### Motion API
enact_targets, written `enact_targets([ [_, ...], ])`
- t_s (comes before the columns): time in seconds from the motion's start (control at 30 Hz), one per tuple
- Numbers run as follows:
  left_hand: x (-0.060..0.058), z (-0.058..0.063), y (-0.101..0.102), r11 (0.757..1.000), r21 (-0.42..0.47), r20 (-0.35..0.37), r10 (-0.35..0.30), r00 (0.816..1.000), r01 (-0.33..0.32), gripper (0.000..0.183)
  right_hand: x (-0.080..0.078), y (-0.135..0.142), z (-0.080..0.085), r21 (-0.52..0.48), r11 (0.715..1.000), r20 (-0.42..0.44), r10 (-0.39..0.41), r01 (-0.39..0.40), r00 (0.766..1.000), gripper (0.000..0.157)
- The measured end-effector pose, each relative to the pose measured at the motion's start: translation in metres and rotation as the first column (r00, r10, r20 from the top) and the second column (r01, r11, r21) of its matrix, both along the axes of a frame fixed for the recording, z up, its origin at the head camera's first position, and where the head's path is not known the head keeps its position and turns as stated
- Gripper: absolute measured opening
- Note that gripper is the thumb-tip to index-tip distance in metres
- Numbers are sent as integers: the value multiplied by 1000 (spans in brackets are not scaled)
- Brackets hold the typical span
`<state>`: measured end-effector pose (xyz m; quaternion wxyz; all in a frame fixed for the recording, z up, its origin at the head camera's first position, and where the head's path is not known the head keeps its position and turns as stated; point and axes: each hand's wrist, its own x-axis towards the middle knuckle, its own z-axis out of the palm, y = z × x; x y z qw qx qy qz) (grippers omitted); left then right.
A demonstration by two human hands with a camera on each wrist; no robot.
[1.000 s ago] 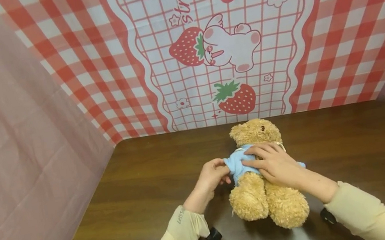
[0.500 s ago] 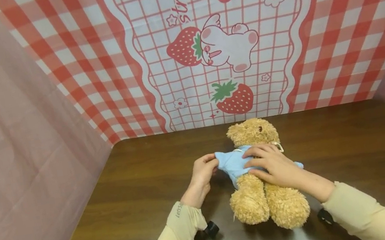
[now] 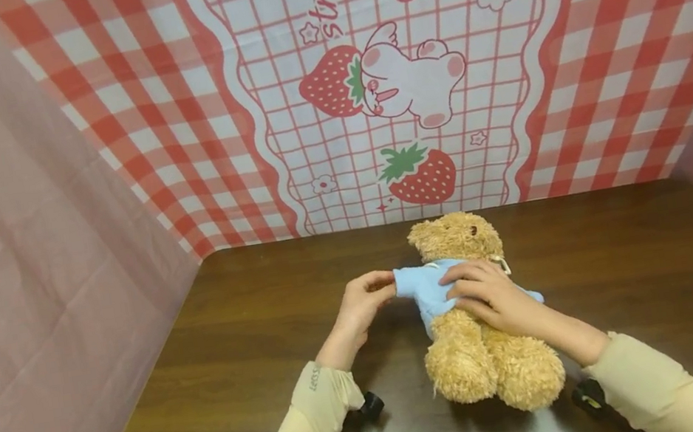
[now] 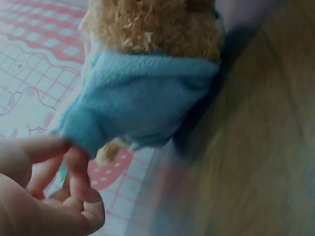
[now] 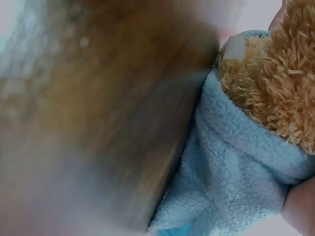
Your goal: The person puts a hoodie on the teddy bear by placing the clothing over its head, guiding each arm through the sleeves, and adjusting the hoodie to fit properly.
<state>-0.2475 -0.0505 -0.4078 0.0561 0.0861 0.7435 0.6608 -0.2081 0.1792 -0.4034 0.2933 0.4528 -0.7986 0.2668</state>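
Observation:
A tan, curly-furred teddy bear point(image 3: 454, 239) in a blue fleece shirt point(image 3: 432, 293) lies on the table, legs toward me and head turned to the right. My left hand point(image 3: 360, 305) pinches the end of the bear's sleeve point(image 3: 406, 282) between thumb and fingertips, drawing it out sideways. In the left wrist view, that sleeve end point(image 4: 83, 132) meets the fingertips of the left hand point(image 4: 59, 191). Across the bear's chest and belly rests my right hand point(image 3: 496, 300), fingers spread over the shirt. The right wrist view has the shirt's hem point(image 5: 256, 125) above furry legs point(image 5: 290, 83).
The dark wooden table point(image 3: 272, 346) reaches back to a red-and-white checked cloth point(image 3: 157, 117) printed with strawberries. Pink cloth point(image 3: 46, 276) hangs at the left and right. Black wrist cameras point(image 3: 371, 406) sit under both cream sleeves.
My left hand has drawn the sleeve outward and raised it, and the sleeve now stands straighter. The bear's legs have shifted slightly right. My right hand stays on the chest.

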Motion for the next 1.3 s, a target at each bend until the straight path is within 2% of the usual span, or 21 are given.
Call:
enact_targets([
  [0.07, 3, 4, -2, 987, -154, -143, -78, 987, 55, 31, -1, 0, 0, -6, 1000, 8, 13, -13, 1000, 14],
  [0.1, 4, 6, -2, 970, -233, -221, -115, 969, 62, 32, -1, 1, 0, -3, 1000, 14, 20, -20, 1000, 12],
  [0.17, 8, 9, 0, 930, -366, -375, -180, 910, 33, 33, -2, 1, 1, -2, 999, 23, 37, -37, 999, 9],
  [0.23, 11, 12, 3, 889, -455, -518, -220, 827, -49, 31, -4, 1, 3, -2, 998, 33, 58, -58, 998, 10],
  [0.27, 13, 13, 4, 868, -485, -588, -232, 775, -108, 28, -5, 1, 4, -3, 998, 34, 68, -68, 997, 10],
  [0.33, 16, 15, 7, 814, -527, -720, -274, 638, -245, 21, -6, 1, 6, -2, 996, 42, 87, -87, 995, 11],
  [0.43, 19, 18, 10, 723, -518, -848, -368, 381, -457, 10, -6, 1, 9, 8, 995, 62, 96, -97, 993, 11],
  [0.47, 19, 20, 10, 703, -500, -866, -394, 309, -505, 8, -6, 1, 10, 14, 995, 71, 96, -97, 993, 12],
  [0.5, 19, 21, 10, 694, -487, -873, -413, 260, -530, 9, -5, 1, 11, 21, 995, 84, 92, -95, 992, 14],
  [0.53, 19, 23, 10, 696, -479, -876, -418, 241, -535, 8, -5, 0, 12, 27, 996, 93, 86, -89, 992, 15],
  [0.57, 20, 24, 10, 705, -475, -879, -409, 246, -526, 9, -4, 0, 13, 32, 996, 105, 78, -82, 991, 16],
  [0.6, 20, 25, 10, 720, -476, -879, -386, 278, -504, 9, -3, -1, 14, 38, 996, 114, 73, -77, 991, 17],
  [0.63, 19, 26, 9, 741, -472, -878, -347, 330, -478, 8, -3, -2, 15, 46, 996, 121, 69, -75, 990, 18],
  [0.73, 16, 28, 6, 806, -445, -821, -192, 537, -391, 5, -3, -5, 20, 100, 994, 120, 33, -45, 992, 16],
  [0.8, 12, 27, 4, 840, -416, -747, -97, 658, -349, 4, -4, -7, 23, 142, 989, 114, 10, -26, 993, 14],
  [0.83, 10, 26, 3, 853, -403, -704, -57, 708, -332, 4, -4, -8, 24, 163, 986, 109, -3, -15, 994, 13],
  [0.9, 4, 22, 0, 868, -391, -621, -4, 784, -305, 3, -5, -10, 25, 197, 980, 98, -19, -1, 995, 12],
  [1.0, -4, 15, -5, 872, -398, -529, 35, 848, -284, 5, -4, -13, 26, 222, 975, 93, -21, -1, 995, 14],
  [1.07, -9, 10, -10, 873, -405, -484, 48, 874, -272, 6, -4, -14, 26, 232, 973, 96, -13, -10, 995, 14],
  [1.17, -14, 4, -17, 874, -420, -445, 35, 895, -243, 6, -4, -16, 26, 241, 970, 90, 2, -24, 996, 15],
  [1.3, -18, 1, -26, 873, -454, -405, -27, 914, -176, 6, -6, -16, 25, 213, 974, 64, 65, -78, 996, 10],
])
